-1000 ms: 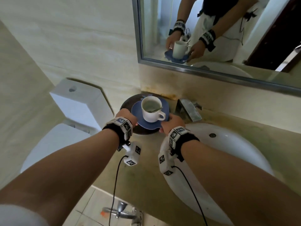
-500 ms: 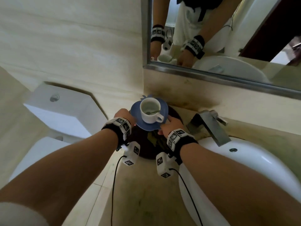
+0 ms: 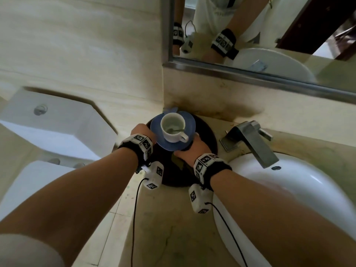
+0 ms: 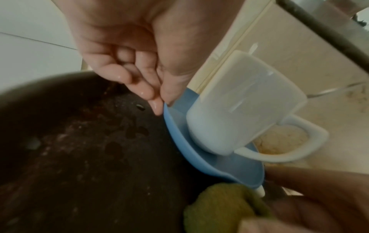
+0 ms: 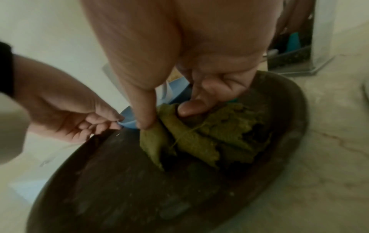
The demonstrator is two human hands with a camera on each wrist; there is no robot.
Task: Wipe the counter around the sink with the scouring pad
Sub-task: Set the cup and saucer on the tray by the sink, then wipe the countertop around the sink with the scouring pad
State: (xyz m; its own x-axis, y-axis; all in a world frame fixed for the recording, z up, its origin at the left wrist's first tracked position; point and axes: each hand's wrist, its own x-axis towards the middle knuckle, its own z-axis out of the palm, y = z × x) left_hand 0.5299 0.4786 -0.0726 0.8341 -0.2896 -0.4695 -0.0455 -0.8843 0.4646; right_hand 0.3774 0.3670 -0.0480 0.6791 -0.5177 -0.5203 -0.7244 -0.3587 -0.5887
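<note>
1. Whereas a second ago the saucer (image 3: 172,132) sat low over the near part of the dark tray (image 3: 207,139), it is now held further back, toward the wall corner, with more tray showing in front of it.
2. The faucet (image 3: 252,141) and sink (image 3: 289,191) now appear further right in the head view (the camera has turned left); more of the toilet tank (image 3: 57,128) shows.
3. Left hand (image 4: 127,52): thumb and fingertips (image 4: 154,107) pinch the left rim of the saucer, thumb above, fingers below.
4. Right hand (image 5: 179,66): the thumb presses at the saucer's near right rim, and the curled fingers hold the pad (image 5: 199,138) bunched beneath that rim.
5. The pad is olive green, coarse in texture, crumpled and folded, with a ragged, torn edge and a loose thread across it. It hangs over the tray, just below the saucer; whether it touches the tray cannot be told.
6. A white cup (image 3: 173,128) stands on the saucer, handle to the right, with a spoon (image 3: 176,130) inside.
7. The tray lies on the beige counter (image 3: 169,228), left of the sink, its surface speckled with droplets and residue.
8. The counter shows dark staining at the wall corner behind the tray.
</note>
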